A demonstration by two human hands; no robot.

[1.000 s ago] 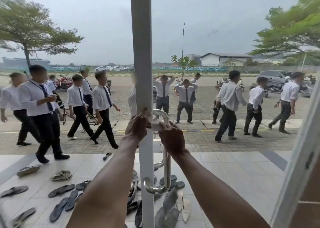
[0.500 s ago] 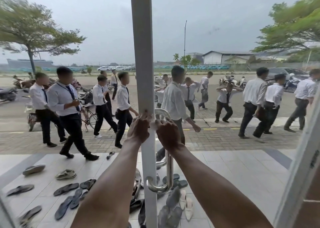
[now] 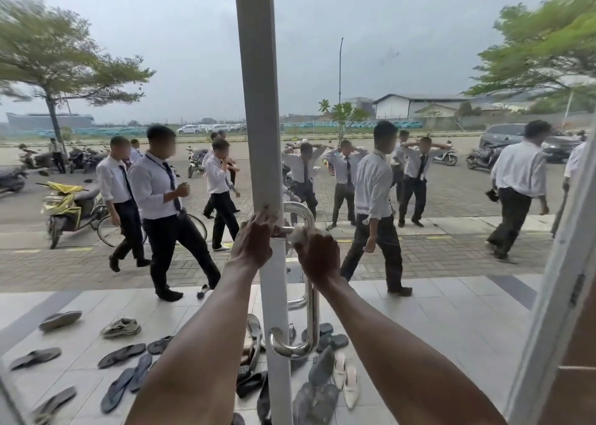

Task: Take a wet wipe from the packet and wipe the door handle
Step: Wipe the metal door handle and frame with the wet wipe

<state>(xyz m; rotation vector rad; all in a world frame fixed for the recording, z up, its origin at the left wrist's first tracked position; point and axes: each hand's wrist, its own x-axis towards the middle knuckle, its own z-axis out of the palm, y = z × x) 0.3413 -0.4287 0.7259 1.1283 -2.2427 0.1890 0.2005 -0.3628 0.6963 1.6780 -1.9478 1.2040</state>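
Observation:
A shiny steel D-shaped door handle (image 3: 312, 311) is fixed to the white frame (image 3: 258, 102) of a glass door in the middle of the view. My right hand (image 3: 317, 257) is closed around a crumpled white wet wipe (image 3: 300, 235) and presses it on the handle's upper part. My left hand (image 3: 253, 242) grips the door frame beside the handle's top mount, fingers curled on the frame's edge. The wipe packet is not in view.
Through the glass, several people in white shirts (image 3: 375, 208) walk across a paved yard with parked scooters (image 3: 69, 210). Many sandals and shoes (image 3: 121, 357) lie on the tiled porch. Another white door frame (image 3: 554, 295) rises at the right.
Both hands stay at the handle's top; the right hand has shifted slightly on it with the wipe. The people outside have walked further right, and my view has drifted a little.

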